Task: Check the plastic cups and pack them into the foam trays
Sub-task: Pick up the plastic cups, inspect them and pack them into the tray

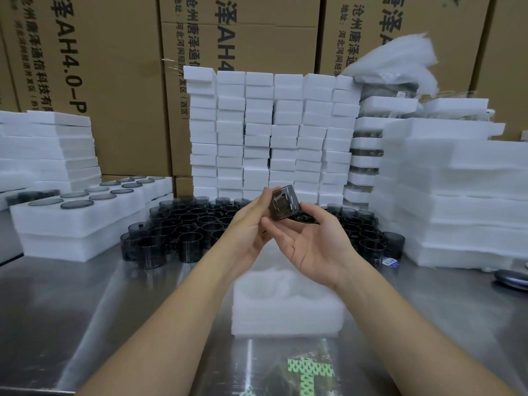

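A smoky dark plastic cup (283,202) is held up at the middle of the view, above the table. My left hand (249,224) grips it from the left with thumb and fingertips. My right hand (310,238) is palm up beside it, fingers pinching its lower right side. Behind the hands stand several loose dark cups (183,224) on the steel table. A white foam tray (285,304) with round pockets lies below my hands; its pockets look blurred. A filled foam tray (83,212) with cups seated in it sits at the left.
Tall stacks of white foam blocks (271,132) rise behind the cups, with more foam trays (457,190) at the right and left. Cardboard boxes (114,67) form the back wall. A clear bag with green print (308,367) lies at the near edge. A dark oval object (511,278) is at the far right.
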Action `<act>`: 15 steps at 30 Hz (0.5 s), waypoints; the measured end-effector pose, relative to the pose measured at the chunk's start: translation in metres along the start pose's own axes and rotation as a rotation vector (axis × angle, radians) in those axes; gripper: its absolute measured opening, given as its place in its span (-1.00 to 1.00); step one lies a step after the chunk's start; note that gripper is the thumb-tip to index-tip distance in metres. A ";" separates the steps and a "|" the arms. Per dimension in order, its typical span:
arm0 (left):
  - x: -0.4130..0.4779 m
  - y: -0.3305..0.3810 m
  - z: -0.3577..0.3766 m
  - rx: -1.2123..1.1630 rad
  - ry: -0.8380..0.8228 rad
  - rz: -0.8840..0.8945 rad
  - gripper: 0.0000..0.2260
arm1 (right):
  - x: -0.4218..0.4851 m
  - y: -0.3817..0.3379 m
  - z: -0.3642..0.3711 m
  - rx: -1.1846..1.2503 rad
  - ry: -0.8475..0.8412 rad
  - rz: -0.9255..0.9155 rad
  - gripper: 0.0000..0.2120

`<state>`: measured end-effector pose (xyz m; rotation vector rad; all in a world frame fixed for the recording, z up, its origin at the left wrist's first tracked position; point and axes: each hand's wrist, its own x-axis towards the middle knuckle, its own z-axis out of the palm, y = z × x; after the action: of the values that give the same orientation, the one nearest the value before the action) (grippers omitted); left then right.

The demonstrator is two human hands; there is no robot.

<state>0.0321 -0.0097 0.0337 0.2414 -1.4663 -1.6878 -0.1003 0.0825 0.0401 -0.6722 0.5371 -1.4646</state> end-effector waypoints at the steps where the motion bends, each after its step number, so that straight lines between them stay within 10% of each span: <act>1: 0.000 0.001 0.001 -0.015 -0.004 -0.009 -0.48 | 0.000 0.000 0.000 0.021 -0.006 -0.014 -0.47; 9: 0.000 0.000 -0.002 -0.019 0.001 0.000 -0.52 | 0.005 0.002 0.001 -0.084 0.001 -0.118 -0.88; 15: 0.000 -0.001 -0.001 -0.022 0.010 0.002 -0.46 | 0.004 0.002 -0.001 0.061 -0.013 -0.003 -0.46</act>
<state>0.0321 -0.0104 0.0331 0.2358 -1.4387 -1.6977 -0.0992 0.0784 0.0387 -0.6343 0.4792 -1.4724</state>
